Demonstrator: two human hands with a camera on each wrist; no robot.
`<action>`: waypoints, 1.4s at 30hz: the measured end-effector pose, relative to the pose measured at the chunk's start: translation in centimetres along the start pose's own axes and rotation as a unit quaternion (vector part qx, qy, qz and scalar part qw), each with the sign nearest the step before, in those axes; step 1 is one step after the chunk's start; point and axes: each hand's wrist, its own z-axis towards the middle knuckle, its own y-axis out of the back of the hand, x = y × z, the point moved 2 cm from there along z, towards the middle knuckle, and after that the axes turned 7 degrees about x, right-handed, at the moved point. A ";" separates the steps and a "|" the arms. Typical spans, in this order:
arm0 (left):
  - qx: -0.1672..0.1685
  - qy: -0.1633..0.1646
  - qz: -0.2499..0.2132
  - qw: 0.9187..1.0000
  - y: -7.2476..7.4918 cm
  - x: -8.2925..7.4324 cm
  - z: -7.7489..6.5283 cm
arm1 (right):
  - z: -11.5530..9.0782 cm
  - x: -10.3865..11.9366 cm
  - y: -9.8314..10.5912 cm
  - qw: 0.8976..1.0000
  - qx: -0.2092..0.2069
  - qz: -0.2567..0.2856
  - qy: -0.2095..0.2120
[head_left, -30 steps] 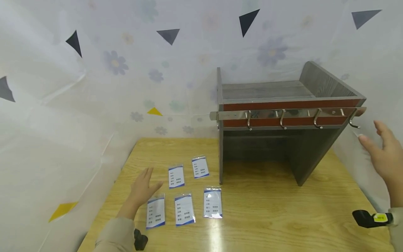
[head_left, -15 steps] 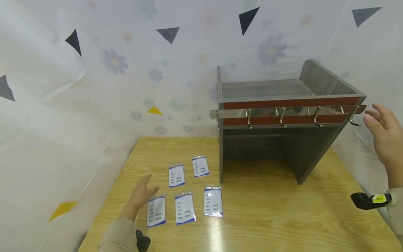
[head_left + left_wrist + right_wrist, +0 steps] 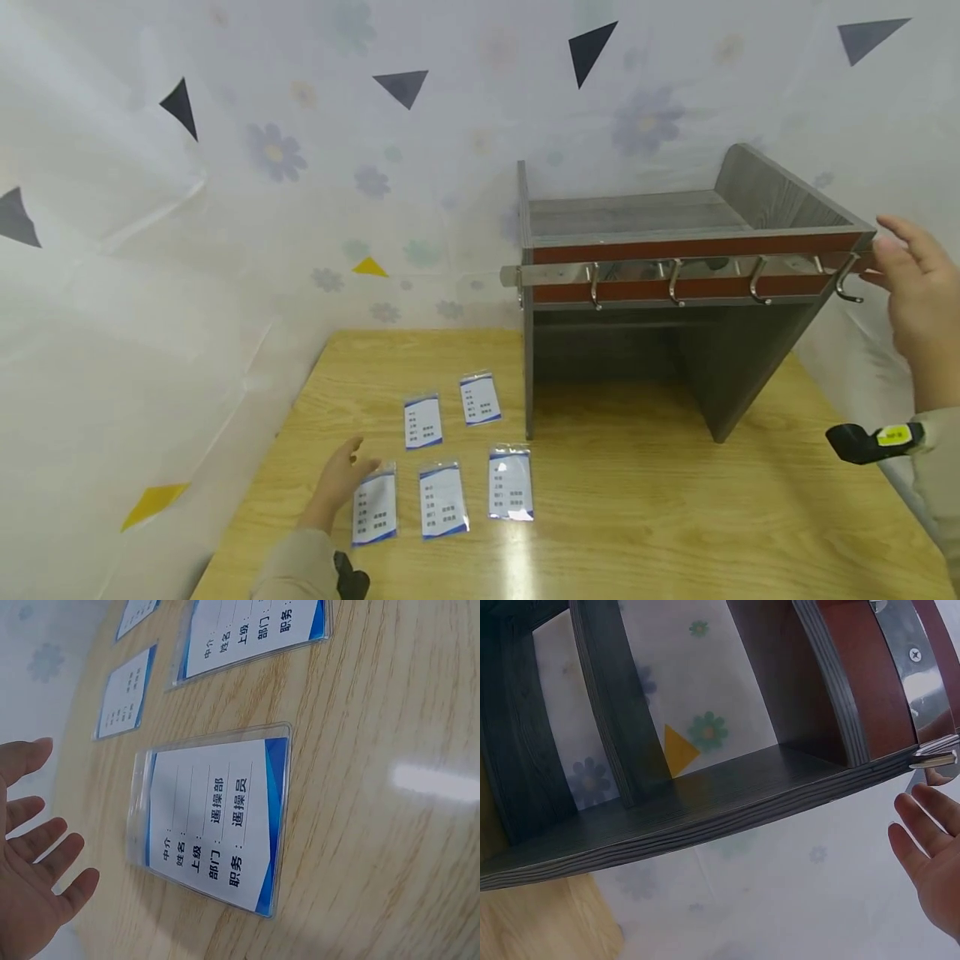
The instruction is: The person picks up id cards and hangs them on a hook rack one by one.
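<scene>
My left hand (image 3: 341, 483) hovers just above and behind the top edge of the front-left name badge (image 3: 374, 510), fingers loosely bent around nothing. In the left wrist view the badge (image 3: 214, 825) is a printed card in a clear sleeve, apart from the fingers. Beyond the shelf's right side, my right hand (image 3: 924, 292) is raised beside the end of a metal hook rail (image 3: 562, 275). Its fingers reach forward, holding nothing visible. The right wrist view puts the fingertips close to the rail end (image 3: 937, 761); whether they touch, I cannot tell.
The rail runs across the front of a grey wooden shelf (image 3: 750, 358) with a red-brown strip. Several hooks (image 3: 757, 282) project from it. More badges (image 3: 443, 500) lie left of the shelf on the wooden table (image 3: 637, 517). Patterned sheeting (image 3: 450, 167) hangs behind.
My right hand has risen and moved left toward the rail's end. The left hand has lowered slightly, its fingers more bent. Badges and shelf have stayed put.
</scene>
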 end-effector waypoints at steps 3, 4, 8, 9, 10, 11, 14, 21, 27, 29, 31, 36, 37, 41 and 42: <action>-0.003 0.003 0.003 1.000 -0.3 0.5 0.1 | 0.3 -0.1 -0.1 0.998 -0.007 0.057 0.010; -0.003 0.006 0.003 1.000 -0.3 0.7 0.1 | 0.4 -0.1 -0.1 0.998 -0.008 0.062 0.010; -0.006 0.021 0.001 1.000 -0.6 1.2 0.0 | 0.8 -0.1 -0.2 0.998 -0.014 0.064 -0.003; -0.007 0.023 0.000 1.000 -0.7 1.3 0.0 | 0.9 -0.1 -0.3 0.998 -0.015 0.062 -0.006; -0.009 0.029 -0.005 1.000 -0.7 1.5 0.0 | 1.0 -0.1 -0.3 0.998 -0.015 0.064 -0.010; -0.013 0.032 -0.006 0.999 -0.8 1.6 0.0 | 1.1 -0.1 -0.4 0.997 -0.015 0.071 -0.011; -0.023 0.040 -0.011 0.999 -1.0 2.1 0.1 | 1.4 0.0 -0.6 0.995 -0.009 0.104 -0.008; -0.053 0.052 -0.031 0.997 -1.4 3.2 0.2 | 2.1 0.2 -1.0 0.988 0.029 0.154 0.007; -0.061 0.050 -0.046 0.996 -1.4 3.5 0.0 | 2.1 -0.2 -0.8 0.982 0.055 0.178 0.015; -0.059 0.052 -0.046 0.996 -1.5 3.5 0.1 | 2.1 -0.3 -0.7 0.981 0.061 0.184 0.012; -0.057 0.056 -0.041 0.996 -1.5 3.6 0.2 | 2.2 -0.5 -0.5 0.980 0.063 0.189 0.008; -0.050 0.065 -0.017 0.997 -1.6 3.9 0.6 | 2.1 -0.9 -0.4 0.983 0.050 0.177 -0.005; -0.050 0.066 -0.008 0.997 -1.6 3.9 0.7 | 2.0 -0.9 -0.4 0.984 0.046 0.174 -0.009; -0.051 0.072 0.023 0.996 -1.8 4.1 1.0 | 1.9 -1.0 -0.4 0.985 0.033 0.167 -0.021; -0.050 0.073 0.030 0.996 -1.8 4.2 1.0 | 1.9 -1.0 -0.4 0.985 0.030 0.171 -0.021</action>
